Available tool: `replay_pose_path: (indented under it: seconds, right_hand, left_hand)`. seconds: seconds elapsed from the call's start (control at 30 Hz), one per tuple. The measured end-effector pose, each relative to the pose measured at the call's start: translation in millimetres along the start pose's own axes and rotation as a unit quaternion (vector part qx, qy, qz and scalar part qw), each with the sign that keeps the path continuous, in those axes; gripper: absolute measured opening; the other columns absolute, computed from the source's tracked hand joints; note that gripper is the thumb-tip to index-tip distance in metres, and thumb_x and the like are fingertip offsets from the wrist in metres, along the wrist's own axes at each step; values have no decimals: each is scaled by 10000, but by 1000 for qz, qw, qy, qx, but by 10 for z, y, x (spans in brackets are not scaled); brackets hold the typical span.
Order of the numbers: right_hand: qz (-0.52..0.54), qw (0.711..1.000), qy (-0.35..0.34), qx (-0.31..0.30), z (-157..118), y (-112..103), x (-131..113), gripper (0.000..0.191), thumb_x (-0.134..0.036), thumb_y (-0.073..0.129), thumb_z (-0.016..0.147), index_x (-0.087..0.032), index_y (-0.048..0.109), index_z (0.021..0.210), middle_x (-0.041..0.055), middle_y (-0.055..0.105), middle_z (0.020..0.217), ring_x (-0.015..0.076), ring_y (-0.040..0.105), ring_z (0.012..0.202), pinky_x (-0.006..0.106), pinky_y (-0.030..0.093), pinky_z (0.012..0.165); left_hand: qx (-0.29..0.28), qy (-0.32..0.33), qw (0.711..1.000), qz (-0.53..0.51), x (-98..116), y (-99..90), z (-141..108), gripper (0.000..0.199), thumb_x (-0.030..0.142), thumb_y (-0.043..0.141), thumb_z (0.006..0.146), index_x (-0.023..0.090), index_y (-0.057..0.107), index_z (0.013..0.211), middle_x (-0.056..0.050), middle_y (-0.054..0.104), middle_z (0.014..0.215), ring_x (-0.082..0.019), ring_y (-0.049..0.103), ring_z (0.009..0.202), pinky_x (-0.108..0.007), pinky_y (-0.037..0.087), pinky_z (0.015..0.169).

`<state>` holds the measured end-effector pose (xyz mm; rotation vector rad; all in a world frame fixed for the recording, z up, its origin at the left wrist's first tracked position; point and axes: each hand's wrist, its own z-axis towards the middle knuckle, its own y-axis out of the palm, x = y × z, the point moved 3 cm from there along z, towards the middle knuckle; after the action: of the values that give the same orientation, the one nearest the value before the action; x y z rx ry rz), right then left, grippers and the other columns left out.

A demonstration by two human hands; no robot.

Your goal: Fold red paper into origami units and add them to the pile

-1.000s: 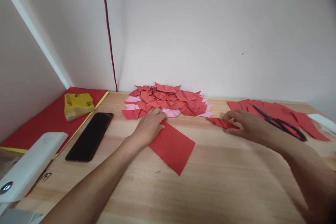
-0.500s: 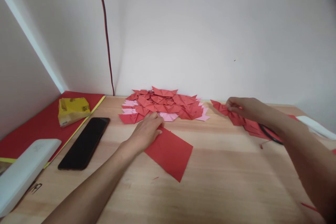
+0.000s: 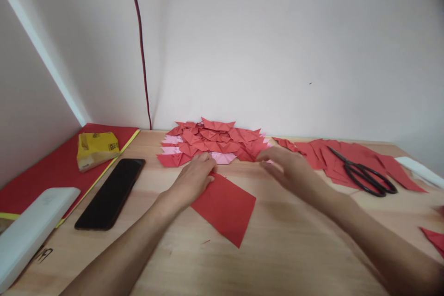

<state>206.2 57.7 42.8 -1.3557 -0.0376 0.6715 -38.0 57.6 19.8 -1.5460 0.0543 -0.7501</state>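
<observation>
My left hand (image 3: 192,179) rests flat on the far corner of a red paper sheet (image 3: 227,207) lying on the wooden table (image 3: 277,249), pinning it. My right hand (image 3: 290,171) hovers empty with fingers spread, just right of that sheet and below a heap of folded red and pink paper pieces (image 3: 215,142) against the wall. To the right lies a spread of red paper offcuts (image 3: 329,155) with black scissors (image 3: 364,172) on top.
A black phone (image 3: 110,193) lies at left beside a red folder with a yellow edge (image 3: 48,169) carrying a yellow tissue pack (image 3: 97,148). A white device (image 3: 29,229) sits at the near left. A red cable (image 3: 138,41) runs down the wall corner.
My right hand carried a red scrap to the offcuts at right, let it go, and swung back left toward the sheet. My left hand stayed on the sheet.
</observation>
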Motion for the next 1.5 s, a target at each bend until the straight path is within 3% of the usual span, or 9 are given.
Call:
replay_pose_path:
  seconds: [0.1, 0.2, 0.37, 0.47, 0.7, 0.93, 1.07, 1.27, 1.5]
  right_hand:
    - [35, 995, -87, -13, -119, 285, -369, 208, -286, 454, 910, -225, 604, 1041, 89, 642, 1099, 227, 588, 1002, 386, 467, 871]
    - [47, 993, -103, -26, -187, 457, -460, 278, -316, 516, 886, -208, 574, 1136, 113, 600, 1201, 258, 528, 1124, 441, 429, 955]
    - [104, 994, -33, -23, -234, 538, -335, 443, -361, 538, 868, -183, 486, 1270, 130, 565, 1263, 267, 504, 1171, 468, 400, 990]
    - [171, 984, 33, -39, -233, 537, -286, 447, -330, 506, 872, -209, 460, 1300, 97, 622, 1158, 229, 589, 1037, 409, 474, 888]
    - [231, 967, 85, -64, -209, 490, -286, 180, -312, 460, 885, -230, 612, 938, 19, 678, 915, 182, 622, 810, 311, 477, 726]
    - [242, 964, 86, -67, -212, 483, -254, 210, -366, 442, 904, -239, 596, 841, -10, 652, 801, 159, 578, 696, 268, 437, 618]
    - [233, 967, 86, -54, -207, 456, -245, 288, -420, 427, 908, -227, 583, 760, -5, 635, 744, 161, 562, 658, 265, 423, 583]
    - [241, 964, 96, -59, -207, 445, -244, 297, -440, 427, 904, -230, 595, 776, -2, 642, 748, 166, 563, 659, 264, 424, 578]
    - [261, 960, 97, -24, -172, 410, -114, 372, -450, 340, 936, -235, 631, 850, 15, 684, 892, 216, 621, 841, 311, 473, 736]
  left_hand:
    - [4, 9, 1000, -6, 6, 0, -1, 134, 79, 513, 760, 191, 516, 833, -46, 521, 954, -199, 488, 931, -306, 397, 796]
    - [18, 19, 1000, -2, 11, 7, 15, 121, 73, 508, 754, 186, 510, 796, -45, 531, 930, -202, 481, 908, -306, 383, 773]
    - [16, 38, 993, -114, 85, 31, 57, 100, 88, 516, 760, 186, 529, 777, 1, 592, 797, -158, 514, 763, -269, 372, 700]
    - [29, -10, 975, -222, 78, 47, 81, 96, 94, 535, 740, 178, 563, 779, 7, 623, 818, -139, 552, 765, -244, 387, 694]
    - [65, -80, 906, -411, -59, 112, 116, 335, 136, 654, 665, 165, 617, 997, 12, 589, 788, -99, 512, 687, -210, 370, 640]
    - [122, -136, 837, -515, -78, 123, 91, 213, 232, 700, 683, 137, 660, 870, -8, 610, 752, -92, 538, 667, -198, 382, 633]
    - [85, -150, 805, -567, -39, 128, 78, 317, 413, 661, 745, 140, 666, 906, -2, 610, 714, -86, 523, 595, -189, 362, 558]
    - [-5, -140, 832, -537, -5, 184, 56, 351, 419, 748, 660, 123, 670, 831, -49, 666, 747, -148, 605, 640, -218, 410, 555]
    - [60, -163, 817, -550, -140, 165, 75, 292, 393, 723, 693, 135, 655, 810, -41, 681, 741, -141, 615, 608, -220, 426, 543]
